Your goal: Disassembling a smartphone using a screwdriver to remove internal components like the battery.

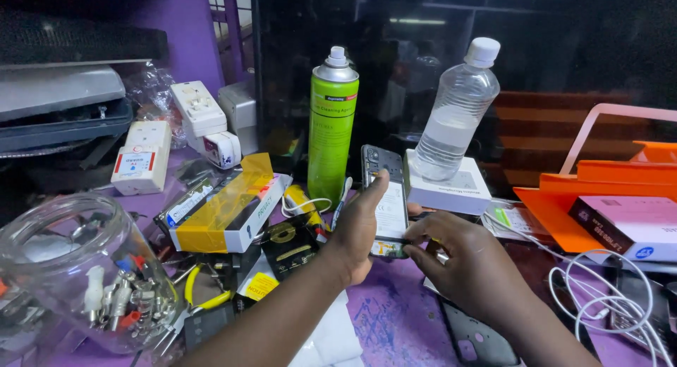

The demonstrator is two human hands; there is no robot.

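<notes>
left hand holds opened phone upright | right hand pinches its lower edge | green spray can and water bottle behind | bottle on white box | glass jar far left on purple bench

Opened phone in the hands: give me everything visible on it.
The opened phone has its back cover off: dark upper section around the camera area, a pale battery with printed label filling the middle, small dark parts at the bottom. It is held upright, tilted slightly, above the purple bench. The left hand grips its left edge, thumb up along the side; the right hand has fingertips at its lower end.
</notes>
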